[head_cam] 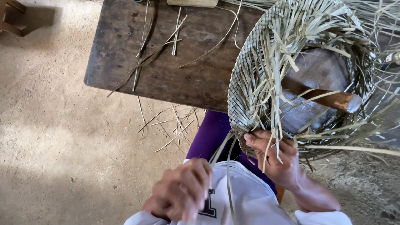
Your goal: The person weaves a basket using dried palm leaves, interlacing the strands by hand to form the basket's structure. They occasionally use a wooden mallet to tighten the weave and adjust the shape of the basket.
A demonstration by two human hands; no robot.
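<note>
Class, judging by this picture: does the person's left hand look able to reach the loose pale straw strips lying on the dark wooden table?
Probably yes. The left hand is closed on long strips by the lap, while the loose pale straw strips lie on the dark wooden table, with nothing between. The half-woven straw basket sits off to the right.

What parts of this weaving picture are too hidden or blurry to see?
- Left hand, head view: motion-blurred, so its grip on the long strips is unclear.
- Woven basket: its far side is cut off by the top and right edges.
- Wooden block inside the basket: mostly hidden by loose strands.
- Right hand: fingers partly covered by strands at the rim.
- Pale thing on the bench: cut off by the top edge.
</note>
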